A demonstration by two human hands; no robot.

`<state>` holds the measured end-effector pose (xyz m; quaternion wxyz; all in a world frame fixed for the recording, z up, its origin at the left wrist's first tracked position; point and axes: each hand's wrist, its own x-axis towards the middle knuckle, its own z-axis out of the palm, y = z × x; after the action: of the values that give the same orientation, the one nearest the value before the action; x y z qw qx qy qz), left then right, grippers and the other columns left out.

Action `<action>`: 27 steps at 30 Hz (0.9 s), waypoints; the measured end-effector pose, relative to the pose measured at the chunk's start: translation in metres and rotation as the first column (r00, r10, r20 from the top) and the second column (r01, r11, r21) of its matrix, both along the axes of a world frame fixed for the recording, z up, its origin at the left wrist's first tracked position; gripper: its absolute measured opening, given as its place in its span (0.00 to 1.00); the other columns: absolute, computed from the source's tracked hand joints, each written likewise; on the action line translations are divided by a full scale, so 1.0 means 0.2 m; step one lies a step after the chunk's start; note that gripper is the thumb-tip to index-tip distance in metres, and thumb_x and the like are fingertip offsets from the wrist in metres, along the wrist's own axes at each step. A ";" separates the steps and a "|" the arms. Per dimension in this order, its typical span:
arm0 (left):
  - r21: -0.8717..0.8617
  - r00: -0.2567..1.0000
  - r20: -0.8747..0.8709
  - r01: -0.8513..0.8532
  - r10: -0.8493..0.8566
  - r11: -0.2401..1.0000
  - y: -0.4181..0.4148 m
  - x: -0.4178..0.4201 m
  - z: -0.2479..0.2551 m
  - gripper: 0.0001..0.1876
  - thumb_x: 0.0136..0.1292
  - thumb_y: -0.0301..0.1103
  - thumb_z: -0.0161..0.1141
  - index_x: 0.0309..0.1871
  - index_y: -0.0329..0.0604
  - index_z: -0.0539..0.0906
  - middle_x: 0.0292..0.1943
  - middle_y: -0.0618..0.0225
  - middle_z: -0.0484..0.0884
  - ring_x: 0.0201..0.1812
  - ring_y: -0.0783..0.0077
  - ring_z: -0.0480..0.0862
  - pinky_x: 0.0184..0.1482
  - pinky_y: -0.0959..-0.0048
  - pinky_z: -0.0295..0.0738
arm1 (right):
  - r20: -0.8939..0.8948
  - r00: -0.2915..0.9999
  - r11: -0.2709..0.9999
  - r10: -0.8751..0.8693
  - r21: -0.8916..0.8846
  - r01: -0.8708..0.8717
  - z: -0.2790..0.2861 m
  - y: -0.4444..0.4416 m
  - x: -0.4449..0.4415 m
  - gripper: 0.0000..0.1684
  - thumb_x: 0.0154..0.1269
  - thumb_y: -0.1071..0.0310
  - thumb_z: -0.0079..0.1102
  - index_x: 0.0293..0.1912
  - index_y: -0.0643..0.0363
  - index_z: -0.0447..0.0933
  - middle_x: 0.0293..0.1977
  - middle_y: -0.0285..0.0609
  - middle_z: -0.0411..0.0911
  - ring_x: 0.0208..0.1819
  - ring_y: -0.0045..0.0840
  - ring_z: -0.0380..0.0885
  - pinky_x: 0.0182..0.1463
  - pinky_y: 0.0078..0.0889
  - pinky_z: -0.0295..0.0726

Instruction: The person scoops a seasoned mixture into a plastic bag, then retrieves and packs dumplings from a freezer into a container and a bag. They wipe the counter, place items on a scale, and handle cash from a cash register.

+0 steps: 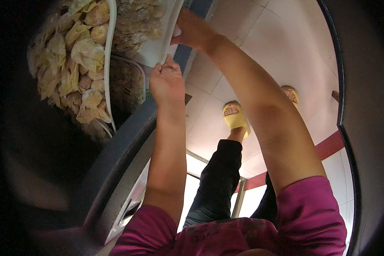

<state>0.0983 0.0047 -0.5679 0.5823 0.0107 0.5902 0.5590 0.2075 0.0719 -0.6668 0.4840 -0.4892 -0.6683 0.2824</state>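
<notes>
My left hand (169,81) is turned palm up, its fingers curled at the near corner of a white tray (166,35). Farther along the same side, my right hand (193,30) grips the tray's edge; its fingertips are partly hidden. Brownish, clumped pieces of food (136,24) lie in the tray, too blurred to name. To the left, a second white-rimmed tray (108,64) bears a heap of pale yellow, wrinkled pieces that look like wrapped dumplings (89,52). Part of another tray (144,75) shows below the held one.
The dark rim (124,137) of a deep chest, possibly a freezer, runs under my left forearm. Its inside is mostly in shadow. A tiled floor (208,92) lies beneath my feet in yellow slippers (236,120). A dark-edged panel (368,128) stands to the right.
</notes>
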 end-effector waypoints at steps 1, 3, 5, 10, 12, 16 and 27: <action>0.032 0.999 0.011 0.038 -0.039 0.999 -0.01 0.02 0.03 0.13 0.69 0.28 0.34 0.52 0.30 0.63 0.41 0.54 0.69 0.34 0.66 0.68 0.36 0.69 0.69 | -0.018 0.998 0.993 0.056 -0.106 -0.058 0.03 0.00 -0.01 0.34 0.46 0.55 0.68 0.54 0.56 0.71 0.52 0.49 0.70 0.55 0.41 0.68 0.57 0.37 0.70; -0.074 0.967 -0.254 -0.055 0.035 0.996 -0.05 0.04 0.05 0.10 0.66 0.29 0.41 0.46 0.33 0.65 0.41 0.57 0.66 0.41 0.65 0.67 0.47 0.67 0.66 | -0.060 0.987 0.938 0.149 -0.307 -0.160 0.08 -0.02 0.04 0.36 0.44 0.53 0.69 0.53 0.57 0.72 0.50 0.49 0.72 0.52 0.42 0.71 0.55 0.37 0.72; -0.087 0.898 -0.439 -0.025 -0.016 0.996 -0.16 -0.05 -0.08 0.19 0.65 0.34 0.45 0.53 0.28 0.63 0.53 0.52 0.64 0.56 0.60 0.67 0.60 0.66 0.62 | 0.006 0.997 0.975 0.082 -0.206 -0.079 0.02 0.00 0.03 0.35 0.42 0.52 0.70 0.51 0.57 0.74 0.47 0.49 0.74 0.49 0.42 0.74 0.53 0.37 0.73; -0.178 0.834 -0.527 0.080 -0.163 0.981 -0.16 -0.08 -0.21 0.24 0.60 0.34 0.54 0.54 0.27 0.62 0.53 0.52 0.66 0.58 0.62 0.67 0.64 0.66 0.57 | -0.011 0.990 0.956 0.137 -0.260 -0.136 0.01 0.03 0.00 0.32 0.41 0.51 0.70 0.46 0.58 0.77 0.40 0.50 0.78 0.44 0.42 0.77 0.50 0.37 0.75; -0.175 0.818 -0.547 0.096 -0.178 0.980 -0.12 -0.12 -0.26 0.23 0.60 0.34 0.56 0.52 0.28 0.65 0.51 0.52 0.69 0.56 0.62 0.69 0.61 0.68 0.61 | 0.032 0.987 0.934 0.160 -0.328 -0.141 0.03 0.04 -0.01 0.30 0.42 0.51 0.70 0.44 0.58 0.78 0.38 0.50 0.78 0.43 0.41 0.77 0.49 0.38 0.76; -0.326 0.850 -0.497 0.002 -0.173 0.945 -0.15 -0.15 -0.23 0.18 0.63 0.33 0.55 0.53 0.33 0.70 0.48 0.59 0.72 0.50 0.65 0.73 0.54 0.71 0.68 | 0.035 0.981 0.872 0.193 -0.464 -0.156 0.12 0.07 0.05 0.24 0.47 0.57 0.68 0.44 0.57 0.77 0.37 0.50 0.79 0.41 0.42 0.78 0.47 0.37 0.77; -0.062 0.767 -0.372 0.542 -0.523 0.838 0.13 0.37 -0.20 0.39 0.60 0.32 0.58 0.69 0.41 0.47 0.68 0.56 0.52 0.66 0.60 0.59 0.65 0.59 0.55 | 0.151 0.980 0.965 -0.132 -0.206 0.162 0.02 0.51 0.39 0.42 0.40 0.64 0.67 0.56 0.66 0.62 0.51 0.58 0.66 0.57 0.43 0.65 0.56 0.44 0.69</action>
<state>0.1726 0.0306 -0.6069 0.5930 0.2981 0.6486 0.3726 0.2847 0.1737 -0.6636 0.4005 -0.6058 -0.6264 0.2831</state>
